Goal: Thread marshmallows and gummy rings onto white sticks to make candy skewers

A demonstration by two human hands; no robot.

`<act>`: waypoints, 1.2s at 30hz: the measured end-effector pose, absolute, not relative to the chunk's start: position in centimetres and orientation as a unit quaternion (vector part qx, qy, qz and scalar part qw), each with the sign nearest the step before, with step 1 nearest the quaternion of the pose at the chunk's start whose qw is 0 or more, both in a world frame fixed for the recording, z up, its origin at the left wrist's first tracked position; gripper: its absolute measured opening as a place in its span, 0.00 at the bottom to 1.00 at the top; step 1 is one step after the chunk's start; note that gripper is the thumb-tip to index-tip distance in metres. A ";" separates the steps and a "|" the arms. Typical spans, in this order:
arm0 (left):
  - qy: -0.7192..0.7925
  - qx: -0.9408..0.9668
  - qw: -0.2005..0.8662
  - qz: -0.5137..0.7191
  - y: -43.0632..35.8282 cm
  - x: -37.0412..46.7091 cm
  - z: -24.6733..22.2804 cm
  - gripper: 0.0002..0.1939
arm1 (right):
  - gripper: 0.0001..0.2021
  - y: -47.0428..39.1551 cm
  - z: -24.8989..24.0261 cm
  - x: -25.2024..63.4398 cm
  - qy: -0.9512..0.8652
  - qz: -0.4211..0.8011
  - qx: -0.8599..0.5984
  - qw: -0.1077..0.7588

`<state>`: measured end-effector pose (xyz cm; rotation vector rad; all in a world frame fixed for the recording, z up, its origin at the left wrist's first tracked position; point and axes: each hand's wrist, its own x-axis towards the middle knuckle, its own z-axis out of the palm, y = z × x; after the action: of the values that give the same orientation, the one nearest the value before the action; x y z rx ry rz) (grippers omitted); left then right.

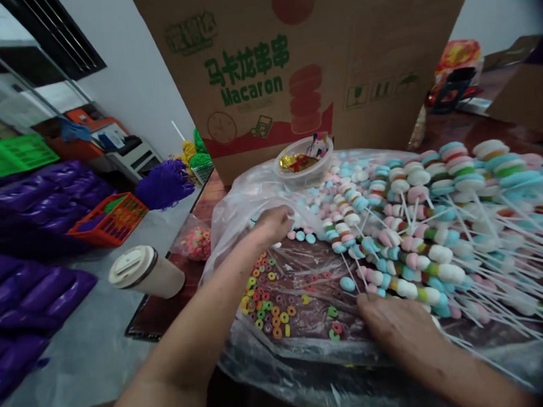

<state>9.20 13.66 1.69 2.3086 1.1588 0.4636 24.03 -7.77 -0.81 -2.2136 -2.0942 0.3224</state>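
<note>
My left hand point(275, 223) is closed on a raised fold of the clear plastic sheet point(247, 196) on the table. My right hand point(396, 322) has its fingers pinched together at the lower end of a white stick, which leads up to a marshmallow skewer point(336, 236) in pastel colours. Many more marshmallow skewers point(423, 242) lie piled beside and beyond that hand, sticks pointing right and toward me. Between my hands, colourful cereal rings point(269, 296) are scattered on the plastic, along with a loose blue marshmallow point(347, 284). Loose small marshmallows point(306, 235) lie near my left fingers.
A tall Macaron carton point(261, 61) stands behind the pile. A white bowl point(304, 170) with shiny wrappers sits before it. A lidded cup point(148, 271) and a bag of pink pieces point(195, 241) stand at the left table edge. An orange crate point(110, 221) rests on the floor.
</note>
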 end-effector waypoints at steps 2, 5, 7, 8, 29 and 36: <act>0.420 0.868 0.230 0.130 13.2 10.6 0.3 0.07 | 0.13 -7.8 -2.4 24.4 -0.689 0.107 -0.716 -0.029; 0.400 0.882 0.224 0.106 12.0 12.2 -1.0 0.10 | 0.14 -7.6 -2.8 25.6 -0.733 0.102 -0.669 -0.064; 0.389 0.889 0.221 0.092 11.1 12.5 -1.4 0.11 | 0.11 -7.8 -2.0 26.4 -0.764 0.093 -0.638 -0.040; 0.385 0.892 0.221 0.085 10.5 12.3 -1.4 0.10 | 0.10 -8.0 -1.5 26.7 -0.775 0.090 -0.626 -0.014; 0.533 0.589 0.504 0.339 3.9 7.1 -4.5 0.11 | 0.13 0.5 -1.8 22.1 -0.717 0.163 -0.667 0.118; 0.535 0.475 0.521 0.466 3.3 6.3 -3.9 0.09 | 0.12 -0.5 -2.0 20.2 -0.733 0.136 -0.659 0.101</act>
<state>6.27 3.29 -3.88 1.1389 1.2809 1.1161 20.17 -0.45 -1.96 -1.9461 -2.1646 0.4004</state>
